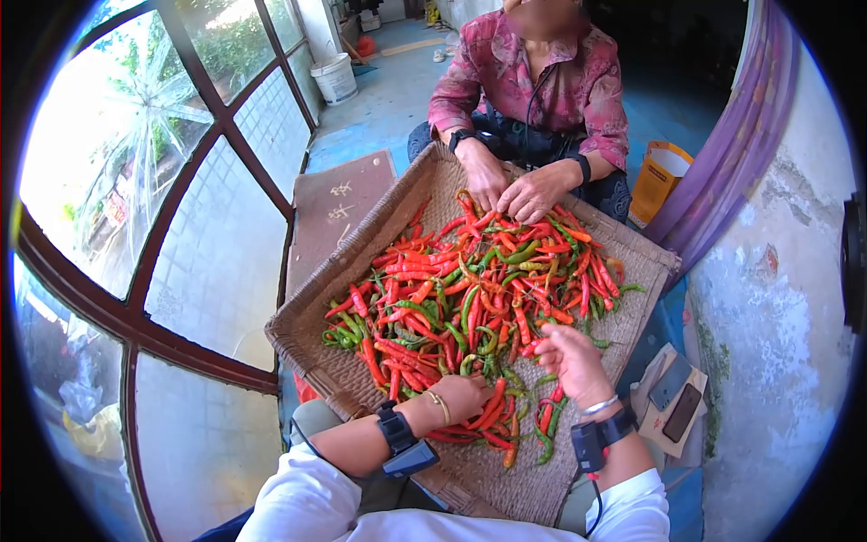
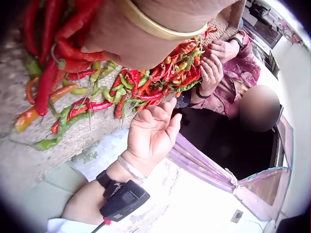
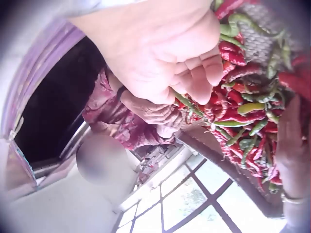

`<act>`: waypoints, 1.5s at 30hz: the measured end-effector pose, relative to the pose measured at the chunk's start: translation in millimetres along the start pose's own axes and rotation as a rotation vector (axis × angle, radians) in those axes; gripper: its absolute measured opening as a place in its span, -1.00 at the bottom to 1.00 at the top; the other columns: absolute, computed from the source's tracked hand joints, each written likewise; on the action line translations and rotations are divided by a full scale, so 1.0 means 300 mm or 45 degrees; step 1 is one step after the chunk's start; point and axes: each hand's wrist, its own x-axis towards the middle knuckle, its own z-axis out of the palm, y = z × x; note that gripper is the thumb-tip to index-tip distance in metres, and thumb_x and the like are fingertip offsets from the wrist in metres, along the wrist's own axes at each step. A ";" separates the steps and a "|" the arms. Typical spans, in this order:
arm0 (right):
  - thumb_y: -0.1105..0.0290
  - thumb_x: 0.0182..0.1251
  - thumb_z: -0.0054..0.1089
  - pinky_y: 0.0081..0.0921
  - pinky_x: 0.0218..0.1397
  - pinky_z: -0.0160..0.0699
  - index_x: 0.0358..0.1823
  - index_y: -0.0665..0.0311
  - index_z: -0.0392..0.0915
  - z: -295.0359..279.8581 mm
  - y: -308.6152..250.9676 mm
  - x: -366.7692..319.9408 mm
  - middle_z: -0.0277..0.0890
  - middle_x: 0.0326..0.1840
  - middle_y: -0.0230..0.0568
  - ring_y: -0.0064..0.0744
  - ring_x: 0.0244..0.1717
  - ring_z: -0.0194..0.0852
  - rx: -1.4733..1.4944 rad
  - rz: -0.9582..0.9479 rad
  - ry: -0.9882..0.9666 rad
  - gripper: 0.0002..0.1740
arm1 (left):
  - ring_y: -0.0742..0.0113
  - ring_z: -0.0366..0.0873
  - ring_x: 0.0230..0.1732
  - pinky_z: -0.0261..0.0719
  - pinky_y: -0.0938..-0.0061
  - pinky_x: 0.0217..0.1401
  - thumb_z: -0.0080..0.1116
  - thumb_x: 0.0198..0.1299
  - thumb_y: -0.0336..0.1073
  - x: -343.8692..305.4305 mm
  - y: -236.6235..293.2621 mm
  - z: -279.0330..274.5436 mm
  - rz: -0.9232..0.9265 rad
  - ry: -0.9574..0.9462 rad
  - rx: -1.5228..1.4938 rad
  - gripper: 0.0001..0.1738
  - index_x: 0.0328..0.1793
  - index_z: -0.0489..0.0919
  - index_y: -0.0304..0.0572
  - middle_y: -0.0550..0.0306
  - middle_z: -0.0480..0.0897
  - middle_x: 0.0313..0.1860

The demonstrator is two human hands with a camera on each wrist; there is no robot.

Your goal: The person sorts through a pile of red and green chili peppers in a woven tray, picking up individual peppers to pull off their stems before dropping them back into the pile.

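Observation:
Red, orange and green chili peppers (image 1: 470, 298) lie heaped in a square woven basket (image 1: 312, 339). My left hand (image 1: 459, 397) reaches down into the near side of the heap. In the left wrist view, red chili peppers (image 2: 48, 80) stick out beside that hand's fingers, whose grip is hidden. My right hand (image 1: 576, 363) hovers over the basket's right part, palm turned up and fingers loosely curled, with nothing in the palm. Its fingertips overlap the heap's edge in the right wrist view. Fewer chili peppers (image 1: 546, 420) lie scattered between my hands.
Opposite me sits a person in a pink patterned shirt (image 1: 596, 81), both hands (image 1: 533, 194) on the chili peppers at the far side. Two phones (image 1: 682, 411) rest on paper at the right. A glass partition (image 1: 208, 226) stands left; a purple curtain (image 1: 750, 163) hangs right.

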 end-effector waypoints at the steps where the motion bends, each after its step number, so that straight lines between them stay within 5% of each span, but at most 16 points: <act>1: 0.29 0.23 0.03 -0.73 -0.53 0.40 -0.09 0.28 0.42 0.018 0.021 -0.006 0.53 -0.45 -0.25 -0.60 -0.54 0.46 -0.106 0.026 -0.012 -0.72 | 0.12 0.53 -0.27 0.53 0.32 -0.30 0.15 -0.06 -0.17 0.001 0.010 -0.006 -0.023 -0.057 0.029 -0.62 -0.10 0.46 -0.13 0.08 0.47 -0.31; 4: 0.36 0.20 0.04 -0.69 -0.48 0.44 -0.11 0.33 0.44 0.077 0.100 -0.025 0.51 -0.47 -0.31 -0.62 -0.53 0.45 -0.532 0.092 -0.128 -0.73 | 0.14 0.53 -0.25 0.53 0.31 -0.26 0.17 -0.08 -0.17 0.001 0.025 -0.034 -0.077 -0.175 0.066 -0.63 -0.14 0.48 -0.15 0.09 0.48 -0.29; 8: 0.34 0.06 0.17 -0.46 -0.34 0.49 -0.19 0.29 0.49 0.114 0.203 -0.063 0.55 -0.45 -0.16 -0.30 -0.44 0.54 -1.513 -0.347 -0.438 -0.72 | 0.13 0.55 -0.25 0.54 0.28 -0.27 0.19 -0.09 -0.18 -0.014 0.005 -0.034 0.009 -0.193 0.084 -0.69 -0.24 0.54 -0.19 0.06 0.49 -0.25; 9: 0.29 0.01 0.20 -0.35 -0.32 0.48 -0.26 0.26 0.49 0.122 0.214 -0.070 0.52 -0.45 -0.09 -0.12 -0.41 0.51 -1.568 -0.411 -0.433 -0.72 | 0.13 0.55 -0.25 0.54 0.28 -0.27 0.19 -0.09 -0.18 -0.017 0.002 -0.028 0.006 -0.193 0.083 -0.69 -0.24 0.54 -0.19 0.06 0.49 -0.25; 12: 0.26 -0.01 0.19 -0.28 -0.31 0.46 -0.34 0.26 0.47 0.112 0.231 -0.077 0.50 -0.45 -0.10 -0.06 -0.37 0.48 -1.861 -0.521 -0.501 -0.74 | 0.15 0.53 -0.23 0.54 0.30 -0.26 0.22 -0.17 -0.16 -0.018 0.006 -0.020 -0.007 -0.177 0.097 -0.68 -0.33 0.53 -0.21 0.09 0.48 -0.30; 19: 0.26 -0.05 0.20 -0.25 -0.26 0.44 -0.39 0.26 0.45 0.121 0.242 -0.084 0.46 -0.38 -0.07 -0.04 -0.29 0.45 -1.910 -0.471 -0.515 -0.74 | 0.11 0.55 -0.25 0.53 0.30 -0.29 0.07 -0.06 -0.27 -0.005 0.039 -0.037 -0.146 -0.209 0.155 -0.82 -0.37 0.58 -0.19 0.04 0.52 -0.32; 25: 0.29 -0.08 0.21 -0.25 -0.24 0.44 -0.33 0.28 0.47 0.130 0.216 -0.084 0.42 -0.38 -0.05 0.01 -0.28 0.43 -1.767 -0.577 -0.349 -0.72 | 0.12 0.54 -0.29 0.52 0.30 -0.31 0.06 -0.08 -0.26 -0.024 0.040 -0.064 -0.167 0.120 0.003 -0.82 -0.42 0.51 -0.22 0.02 0.51 -0.39; 28: 0.30 0.02 0.20 -0.33 -0.32 0.47 -0.27 0.30 0.47 0.128 0.201 -0.071 0.45 -0.42 -0.12 -0.17 -0.38 0.49 -1.669 -0.720 -0.320 -0.72 | 0.10 0.53 -0.38 0.51 0.29 -0.36 0.07 -0.05 -0.24 -0.033 0.032 -0.082 -0.194 0.265 -0.167 -0.81 -0.38 0.47 -0.20 0.03 0.52 -0.49; 31: 0.40 0.16 0.12 -0.68 -0.48 0.42 -0.21 0.36 0.47 0.140 0.185 -0.071 0.50 -0.49 -0.31 -0.66 -0.56 0.41 -0.839 -0.139 -0.231 -0.78 | 0.06 0.53 -0.46 0.50 0.29 -0.39 0.10 -0.01 -0.24 -0.031 0.022 -0.080 -0.196 0.324 -0.321 -0.80 -0.31 0.45 -0.20 0.04 0.53 -0.54; 40: 0.42 0.22 0.03 -0.75 -0.59 0.34 -0.37 0.29 0.44 0.126 0.151 -0.056 0.41 -0.57 -0.42 -0.71 -0.63 0.33 -0.448 -0.003 0.031 -0.90 | 0.16 0.59 -0.44 0.53 0.38 -0.40 0.17 0.00 -0.26 -0.018 0.024 -0.090 -0.176 0.455 -0.648 -0.75 -0.21 0.46 -0.18 0.05 0.59 -0.48; 45: 0.36 0.24 0.04 -0.75 -0.62 0.32 -0.32 0.26 0.43 0.098 0.124 -0.047 0.42 -0.57 -0.38 -0.69 -0.65 0.32 -0.056 -0.040 0.007 -0.88 | 0.48 0.52 -0.49 0.49 0.56 -0.43 0.16 0.04 -0.38 -0.011 0.033 -0.096 -0.320 0.547 -1.015 -0.80 -0.20 0.51 -0.27 0.12 0.57 -0.52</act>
